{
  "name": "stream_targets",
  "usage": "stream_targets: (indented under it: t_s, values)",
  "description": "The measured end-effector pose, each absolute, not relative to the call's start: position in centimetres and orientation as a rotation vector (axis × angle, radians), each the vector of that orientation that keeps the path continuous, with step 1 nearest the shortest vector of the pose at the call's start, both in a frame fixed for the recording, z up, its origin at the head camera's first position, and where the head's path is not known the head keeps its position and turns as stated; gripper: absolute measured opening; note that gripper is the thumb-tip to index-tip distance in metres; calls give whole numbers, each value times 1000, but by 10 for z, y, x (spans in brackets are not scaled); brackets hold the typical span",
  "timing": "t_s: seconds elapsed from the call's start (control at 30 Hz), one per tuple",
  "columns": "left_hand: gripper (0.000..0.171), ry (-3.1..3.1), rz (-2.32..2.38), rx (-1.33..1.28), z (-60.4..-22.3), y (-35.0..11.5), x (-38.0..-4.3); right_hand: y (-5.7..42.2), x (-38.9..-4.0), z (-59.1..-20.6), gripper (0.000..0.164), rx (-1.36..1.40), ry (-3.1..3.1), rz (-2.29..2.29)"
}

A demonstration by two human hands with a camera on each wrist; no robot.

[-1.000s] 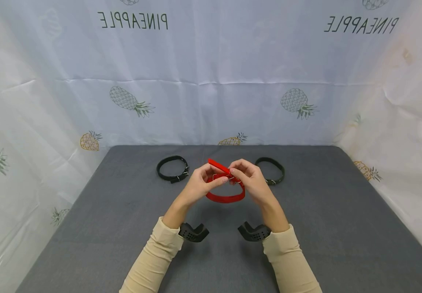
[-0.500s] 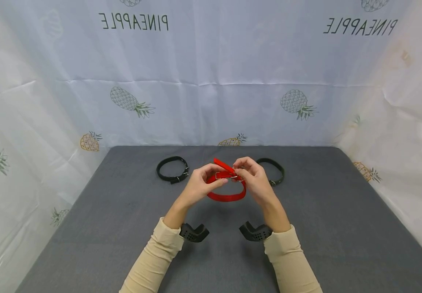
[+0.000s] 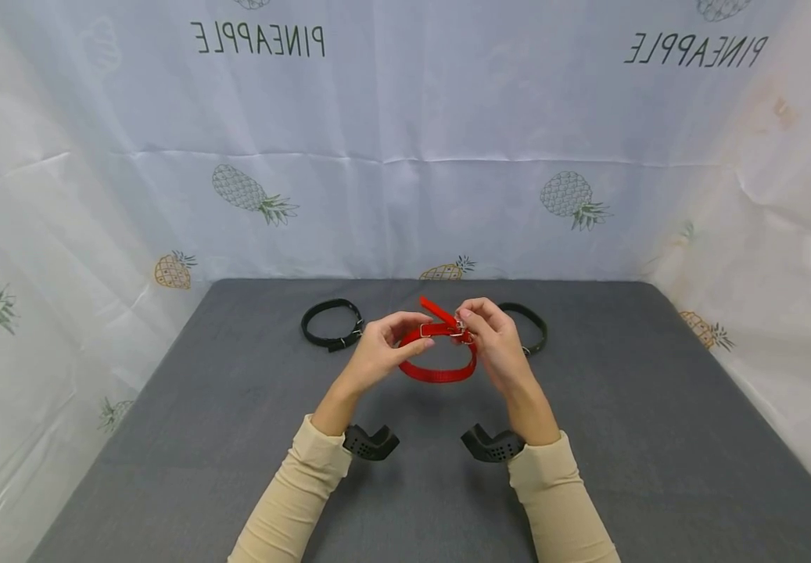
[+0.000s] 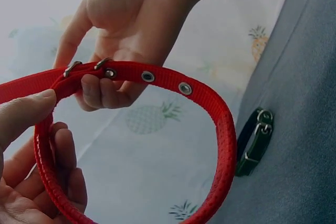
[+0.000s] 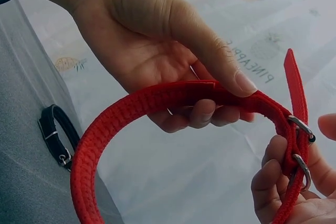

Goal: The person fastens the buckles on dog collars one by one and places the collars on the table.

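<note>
A red collar with metal eyelets and a metal buckle hangs as a loop above the table, between both hands. My left hand pinches its left side between thumb and fingers. At the buckle, my right hand grips the strap with its fingertips. The strap's pointed free end sticks out past the buckle, up and to the left in the head view. Eyelets show along the band in the left wrist view. Fingers partly hide the buckle in the head view.
On the grey table, a black collar lies at the back left. A dark green collar lies at the back right, partly behind my right hand in the head view. A white pineapple-print curtain hangs behind the table.
The free end and buckle have shifted right and slightly up with my right hand. The collar's loop has risen a little and looks wider. The left hand keeps nearly the same place.
</note>
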State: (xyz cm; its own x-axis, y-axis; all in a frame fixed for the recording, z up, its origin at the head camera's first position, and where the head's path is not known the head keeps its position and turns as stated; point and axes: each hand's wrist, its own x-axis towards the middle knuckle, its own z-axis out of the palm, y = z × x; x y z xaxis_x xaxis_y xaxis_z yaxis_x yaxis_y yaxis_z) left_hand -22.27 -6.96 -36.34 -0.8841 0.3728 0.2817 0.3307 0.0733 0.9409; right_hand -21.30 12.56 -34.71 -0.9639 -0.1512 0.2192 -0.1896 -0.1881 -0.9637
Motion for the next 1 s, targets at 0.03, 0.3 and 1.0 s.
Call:
stream_targets:
  t_s: [0.03, 0.3, 1.0]
  values:
    - [35, 2278, 1976, 750, -364, -70, -223, 126, -213, -347, 14, 417, -1972, 2370]
    - [33, 2242, 2007, 756, -362, -69, -222, 125, -214, -347, 17, 393, -2008, 2337]
    - [28, 2476, 1854, 935, -368, -65, -221, 127, -217, -351, 24, 454, -2322, 2188]
